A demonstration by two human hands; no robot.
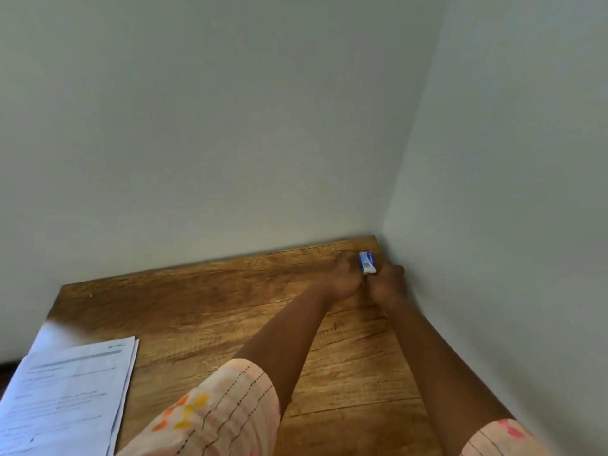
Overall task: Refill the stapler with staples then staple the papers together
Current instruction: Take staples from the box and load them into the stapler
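A small blue and white staple box sits at the far right corner of the wooden table, close to both walls. My left hand touches its left side and my right hand touches its right side; both hands appear to grip it between their fingers. A stack of printed white papers lies at the near left of the table, partly hanging over the edge. No stapler shows anywhere in the view.
Two pale walls meet at the corner behind the box and hem in the table's far and right sides. Bare wood lies between the papers and my arms.
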